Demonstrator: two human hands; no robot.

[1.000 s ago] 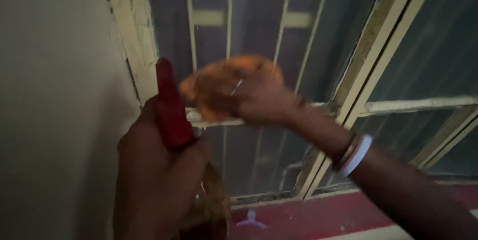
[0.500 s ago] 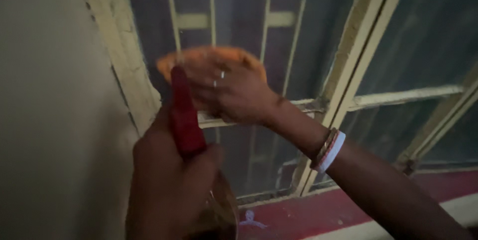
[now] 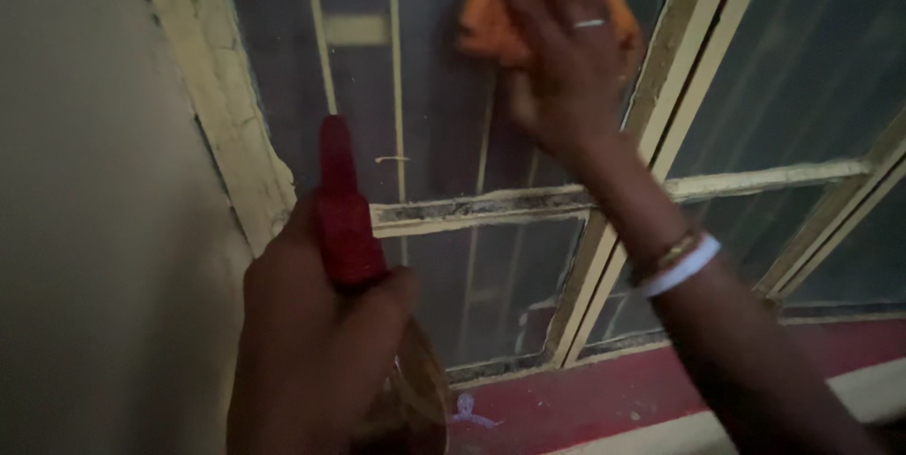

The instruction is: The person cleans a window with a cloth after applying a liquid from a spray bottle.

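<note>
the orange cloth (image 3: 491,16) is lying flat against the window glass (image 3: 434,115), high on the pane, above the horizontal frame bar (image 3: 528,202). the right hand (image 3: 566,49) is pressing it there with the palm and with spread fingers, so the hand is open over the cloth and not closed around it. a thin ring (image 3: 590,24) is sitting on one finger, and bangles (image 3: 675,261), one pale and one gold-looking, are resting on the wrist below the bar.

below the bar and to its left, the left hand (image 3: 316,351) is gripping a spray bottle (image 3: 344,205); its red head is pointing up toward the glass, and the body looks clear, with the lower part hidden by the hand.

what could go wrong, in my judgement: the cloth is only being held by pressure, so it may be slipping out and dropping if the palm is lifting. the bangles may be knocking the frame bar. the bar is looking dirty and dark along its edge, so the cloth may be smearing that dirt on the glass.

the cloth is looking soft and crumpled. the frame is cream painted, rough and flaking. the glass is dull and smooth. the sill (image 3: 604,398) under the frame is red and flat.
</note>
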